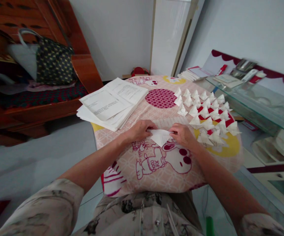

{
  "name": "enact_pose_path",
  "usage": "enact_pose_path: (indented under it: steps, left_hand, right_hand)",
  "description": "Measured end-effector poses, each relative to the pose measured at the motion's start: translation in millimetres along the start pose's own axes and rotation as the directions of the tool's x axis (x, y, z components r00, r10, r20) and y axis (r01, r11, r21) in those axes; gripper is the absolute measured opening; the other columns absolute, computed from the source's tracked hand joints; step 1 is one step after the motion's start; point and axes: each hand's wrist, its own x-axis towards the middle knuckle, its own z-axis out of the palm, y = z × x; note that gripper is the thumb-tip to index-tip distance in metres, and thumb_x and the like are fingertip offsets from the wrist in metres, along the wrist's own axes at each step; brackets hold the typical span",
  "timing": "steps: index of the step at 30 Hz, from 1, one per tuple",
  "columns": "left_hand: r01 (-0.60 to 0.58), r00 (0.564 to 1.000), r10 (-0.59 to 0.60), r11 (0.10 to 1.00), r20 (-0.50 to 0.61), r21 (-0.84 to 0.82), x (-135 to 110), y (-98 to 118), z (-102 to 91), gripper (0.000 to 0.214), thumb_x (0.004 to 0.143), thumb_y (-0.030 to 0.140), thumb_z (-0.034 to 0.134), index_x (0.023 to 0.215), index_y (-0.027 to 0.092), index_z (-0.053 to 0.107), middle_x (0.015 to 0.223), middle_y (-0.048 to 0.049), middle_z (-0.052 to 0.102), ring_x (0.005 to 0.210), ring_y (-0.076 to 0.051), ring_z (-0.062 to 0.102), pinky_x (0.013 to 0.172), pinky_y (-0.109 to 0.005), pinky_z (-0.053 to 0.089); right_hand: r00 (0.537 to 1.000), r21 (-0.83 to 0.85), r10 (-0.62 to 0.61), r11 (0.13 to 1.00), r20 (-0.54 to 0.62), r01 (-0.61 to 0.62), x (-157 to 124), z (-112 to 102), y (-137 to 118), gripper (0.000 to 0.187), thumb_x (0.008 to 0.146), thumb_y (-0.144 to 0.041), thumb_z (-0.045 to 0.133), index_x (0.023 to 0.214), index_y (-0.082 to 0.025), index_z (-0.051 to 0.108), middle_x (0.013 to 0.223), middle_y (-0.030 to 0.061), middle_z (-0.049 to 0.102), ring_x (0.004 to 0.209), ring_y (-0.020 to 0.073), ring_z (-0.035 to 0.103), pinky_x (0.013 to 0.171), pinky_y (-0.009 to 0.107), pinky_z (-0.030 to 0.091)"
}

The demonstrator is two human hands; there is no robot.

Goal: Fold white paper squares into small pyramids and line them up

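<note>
Between my hands, over the near middle of the cloth-covered table (137,164), is a folded sheet of white paper (161,137) with a point facing me. My left hand (142,129) pinches its left corner, fingers closed. The right corner is gripped the same way by my right hand (182,133). A strip of printed paper (168,122) lies flat just beyond my fingers. To the right stand several rows of small folded paper figures (206,113) with pointed tips. A stack of printed sheets (114,101) rests at the table's left edge.
At right, a glass shelf (260,101) beside the table holds a metal container (245,67) and other small items. A wooden bench (41,108) with a dotted bag (54,60) stands at left. Another paper pile (191,74) sits at the table's far right.
</note>
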Motion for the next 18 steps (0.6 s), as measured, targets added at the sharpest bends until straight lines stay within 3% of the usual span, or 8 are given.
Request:
enact_pose_path:
  steps: [4, 10, 14, 18]
  left_hand:
    - [-0.032, 0.999, 0.032, 0.999, -0.001, 0.010, -3.1, 5.6, 3.9, 0.031, 0.078, 0.009, 0.060, 0.104, 0.018, 0.074, 0.095, -0.0036, 0.070, 0.088, -0.017, 0.064, 0.083, -0.029, 0.050]
    - [-0.198, 0.979, 0.203, 0.972, -0.030, 0.124, -18.0, 13.4, 8.3, 0.027, 0.094, 0.011, 0.048, 0.104, 0.017, 0.073, 0.093, -0.0067, 0.067, 0.087, -0.016, 0.062, 0.078, -0.027, 0.050]
    - [-0.307, 0.950, 0.312, 0.906, 0.031, 0.292, -25.9, 17.2, 10.1, 0.025, 0.099, 0.017, 0.046, 0.102, 0.015, 0.071, 0.086, -0.0070, 0.064, 0.078, -0.016, 0.058, 0.069, -0.027, 0.046]
    - [-0.340, 0.939, 0.328, 0.855, 0.099, 0.392, -30.4, 20.6, 11.5, 0.021, 0.098, 0.019, 0.049, 0.098, 0.015, 0.070, 0.084, -0.0067, 0.063, 0.078, -0.018, 0.056, 0.071, -0.030, 0.046]
  right_hand:
    - [0.995, -0.041, -0.098, 0.994, -0.012, 0.098, -5.5, 4.7, -1.4, 0.020, 0.084, -0.011, 0.055, 0.082, -0.017, 0.075, 0.084, 0.0073, 0.067, 0.088, 0.0212, 0.059, 0.081, 0.032, 0.045]
    - [0.979, -0.094, -0.197, 0.977, -0.057, 0.191, -18.4, 8.5, -0.5, 0.031, 0.093, -0.013, 0.047, 0.077, -0.019, 0.072, 0.080, 0.0073, 0.063, 0.082, 0.0204, 0.056, 0.075, 0.033, 0.046]
    - [0.962, -0.203, -0.272, 0.943, -0.022, 0.262, -26.8, 8.7, -6.3, 0.033, 0.097, -0.013, 0.044, 0.080, -0.017, 0.072, 0.082, 0.0089, 0.062, 0.083, 0.0213, 0.052, 0.077, 0.034, 0.046]
    - [0.961, -0.323, -0.275, 0.906, 0.043, 0.273, -32.0, 7.8, -15.3, 0.034, 0.100, -0.014, 0.041, 0.085, -0.017, 0.073, 0.086, 0.0110, 0.063, 0.087, 0.0242, 0.051, 0.079, 0.036, 0.045]
